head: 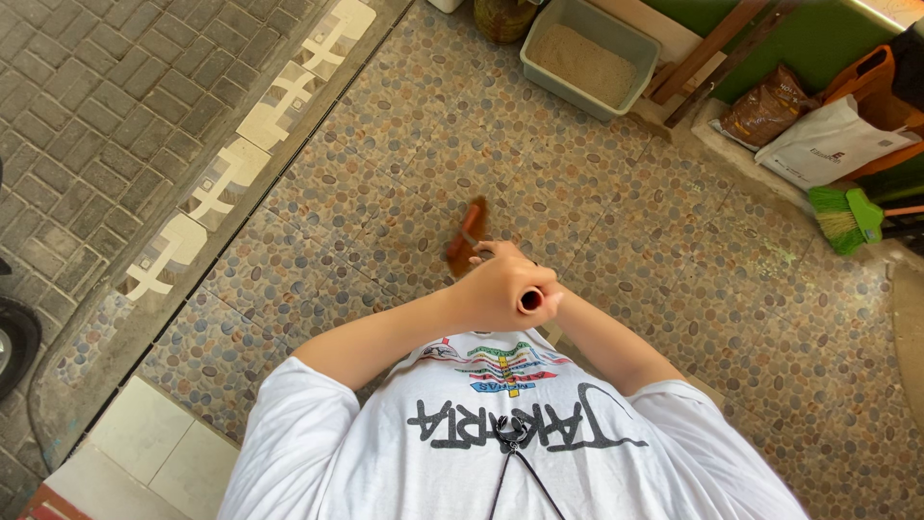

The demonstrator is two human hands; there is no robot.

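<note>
I stand on a pebble-patterned floor (404,164) and look straight down past my white printed shirt. Both hands are stacked on the top of a broom handle (530,300), whose open round end faces the camera. My left hand (491,291) is wrapped around the handle just below that end. My right hand (506,255) grips lower down and is mostly hidden behind the left. The reddish-brown broom head (464,241) rests on the floor just ahead of my hands.
A grey tray of sand (587,58) stands at the far wall. A brown bag (770,108), a white bag (826,144) and a green broom (847,217) lie at the right. A drain channel with white covers (236,154) borders grey paving at the left.
</note>
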